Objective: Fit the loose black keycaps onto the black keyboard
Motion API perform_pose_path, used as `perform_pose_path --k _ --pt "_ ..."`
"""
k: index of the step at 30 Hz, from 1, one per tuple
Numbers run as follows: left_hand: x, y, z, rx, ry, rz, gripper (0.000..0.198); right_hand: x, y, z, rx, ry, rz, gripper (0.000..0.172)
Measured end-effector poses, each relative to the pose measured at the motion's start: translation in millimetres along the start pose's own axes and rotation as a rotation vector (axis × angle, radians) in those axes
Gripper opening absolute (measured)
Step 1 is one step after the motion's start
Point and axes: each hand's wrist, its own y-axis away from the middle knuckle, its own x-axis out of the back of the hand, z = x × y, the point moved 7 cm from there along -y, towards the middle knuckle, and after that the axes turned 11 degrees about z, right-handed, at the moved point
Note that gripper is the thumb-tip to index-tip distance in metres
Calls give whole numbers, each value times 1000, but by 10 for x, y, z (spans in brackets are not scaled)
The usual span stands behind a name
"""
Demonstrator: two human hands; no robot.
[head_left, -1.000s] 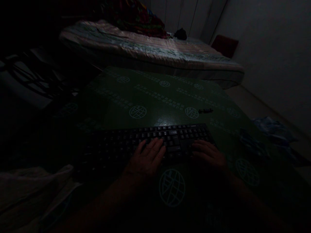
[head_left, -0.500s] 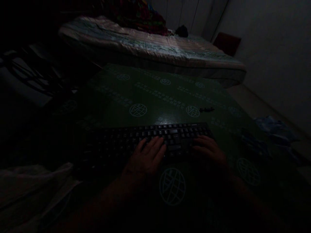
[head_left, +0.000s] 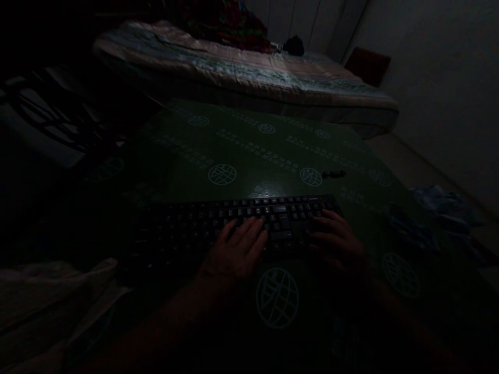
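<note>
A black computer keyboard [head_left: 187,228] lies across the green printed board [head_left: 253,156]. My left hand [head_left: 237,246] rests over the middle-right keys, its fingers stretched forward and slightly apart. Over the number keys at the keyboard's right end is my right hand [head_left: 337,241], fingers extended and a little spread, the thumb side in deep shadow. Neither hand holds anything. The picture is very dark, so I cannot tell which keys are being touched.
A small dark object [head_left: 334,174] lies on the board past the keyboard. Crumpled cloth [head_left: 58,296] is at the lower left. Beyond the board stands a bed [head_left: 249,70] with a patterned blanket. Dark fabric [head_left: 413,228] lies at the right, near bluish cloth [head_left: 444,202].
The right hand's fingers have lifted and spread a little over the number keys. My left hand stays nearly where it was. The view has shifted very slightly.
</note>
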Motion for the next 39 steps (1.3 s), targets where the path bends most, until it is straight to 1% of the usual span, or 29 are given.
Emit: perform_pose_path --k 4,9,15,20,24,29,31,34,36,39 --pt "14 -8 0 11 20 -8 35 -33 21 35 -21 -28 -33 14" --pt "7 -2 -6 19 38 -9 36 -20 9 28 -40 -52 -5 12" --pt "-22 13 -18 21 40 -14 36 -28 0 25 -45 -25 -19 11" --pt "2 6 3 21 20 2 34 -33 25 29 -30 -25 -49 12" --pt "-19 34 49 32 9 -15 35 -31 67 56 -48 -39 -57 13" --pt "8 64 125 60 0 58 37 -40 101 99 -44 -47 -48 12" --pt "43 54 173 52 19 65 37 -43 105 117 -26 -44 -41 12" --pt "71 30 228 40 56 8 37 -36 113 102 66 -37 -22 13" --pt "91 18 243 34 67 -3 36 -35 130 81 125 -24 -26 14" --pt "82 21 241 37 68 -12 36 -17 157 51 168 37 -39 14"
